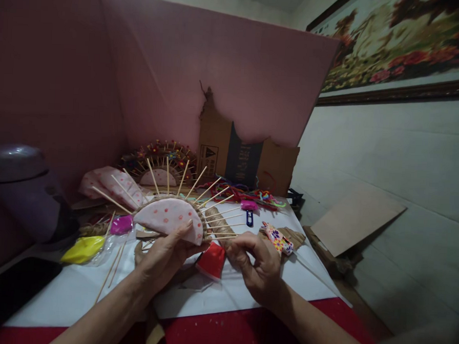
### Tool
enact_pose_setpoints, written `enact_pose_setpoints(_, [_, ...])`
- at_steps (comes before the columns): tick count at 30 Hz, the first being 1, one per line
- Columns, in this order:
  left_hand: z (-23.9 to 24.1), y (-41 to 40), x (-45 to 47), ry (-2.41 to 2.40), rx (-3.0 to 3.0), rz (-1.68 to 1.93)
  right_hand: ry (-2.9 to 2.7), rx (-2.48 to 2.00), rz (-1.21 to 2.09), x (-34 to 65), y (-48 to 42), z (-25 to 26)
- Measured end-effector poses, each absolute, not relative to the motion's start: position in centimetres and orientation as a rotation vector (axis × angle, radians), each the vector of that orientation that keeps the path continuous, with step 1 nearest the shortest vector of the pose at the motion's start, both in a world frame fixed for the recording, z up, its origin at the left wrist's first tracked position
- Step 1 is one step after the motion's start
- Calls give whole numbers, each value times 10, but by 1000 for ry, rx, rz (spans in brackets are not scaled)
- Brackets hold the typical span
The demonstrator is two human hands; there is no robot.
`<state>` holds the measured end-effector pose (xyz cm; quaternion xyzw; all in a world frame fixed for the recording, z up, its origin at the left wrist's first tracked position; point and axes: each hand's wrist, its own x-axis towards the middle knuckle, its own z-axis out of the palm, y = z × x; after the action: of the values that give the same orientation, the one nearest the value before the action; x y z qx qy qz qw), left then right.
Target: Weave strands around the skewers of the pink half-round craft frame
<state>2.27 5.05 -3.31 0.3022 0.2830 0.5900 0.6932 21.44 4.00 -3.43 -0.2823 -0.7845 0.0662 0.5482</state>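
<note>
My left hand point(166, 255) grips the straight lower edge of a pink, dotted half-disc point(169, 215) with thin wooden skewers fanning out from its curved rim. A band of jute twine is woven round the skewers at the rim. My right hand point(256, 263) is pinched at the lowest skewers on the right side, fingers closed on the twine strand there. A jute twine spool point(217, 218) lies just behind the fan. A red cup-like piece point(211, 261) sits on the white sheet between my hands.
A finished, decorated fan point(159, 160) leans at the back by a cardboard box point(245, 162). Coloured pipe cleaners point(251, 194), yellow and magenta packets point(85, 249), loose skewers point(111, 268), a floral-handled cutter point(277, 240) and a purple lamp base point(24, 192) lie around. Wall to the right.
</note>
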Motion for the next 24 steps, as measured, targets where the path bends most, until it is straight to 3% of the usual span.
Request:
enact_pose_setpoints(9, [-29, 51, 17, 577, 619, 1335, -1637, -838, 86, 228, 67, -32])
enact_pose_setpoints(24, [-23, 50, 15, 553, 596, 1311, -1465, -951, 423, 228, 84, -43])
